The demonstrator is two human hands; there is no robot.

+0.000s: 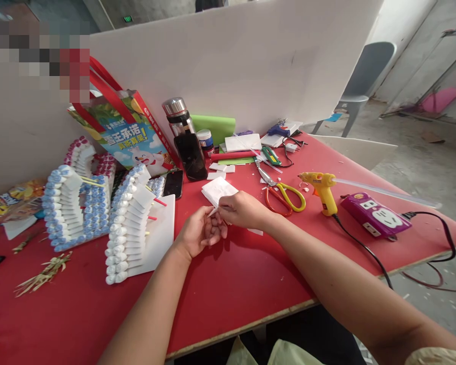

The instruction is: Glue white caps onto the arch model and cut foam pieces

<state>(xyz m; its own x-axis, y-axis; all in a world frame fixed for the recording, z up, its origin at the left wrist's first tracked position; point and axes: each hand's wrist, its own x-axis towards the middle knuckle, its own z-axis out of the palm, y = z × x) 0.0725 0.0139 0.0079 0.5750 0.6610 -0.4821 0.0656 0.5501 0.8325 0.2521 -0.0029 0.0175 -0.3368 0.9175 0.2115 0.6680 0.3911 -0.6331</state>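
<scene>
Over the red table, my left hand (199, 232) is turned palm up with curled fingers, its thumb and forefinger pinching a small white paper piece (212, 212). My right hand (241, 209) is closed at the same piece, fingertips bunched against those of the left; most of what lies between them is hidden. Just behind the hands is a stack of white paper sheets (217, 189). To the left stands a fan-shaped row of white rolled pieces (125, 233) on a white board (161, 241), with a similar blue-and-white row (64, 208) beyond it.
Scissors (285, 197), a yellow glue gun (321, 188) with a clear glue stick, and a purple box (376, 215) with cords lie right. A thermos (178, 116), phones and a shopping bag (129, 132) stand behind. Dry straw (45, 274) lies left. The table's front edge (243, 329) is near me.
</scene>
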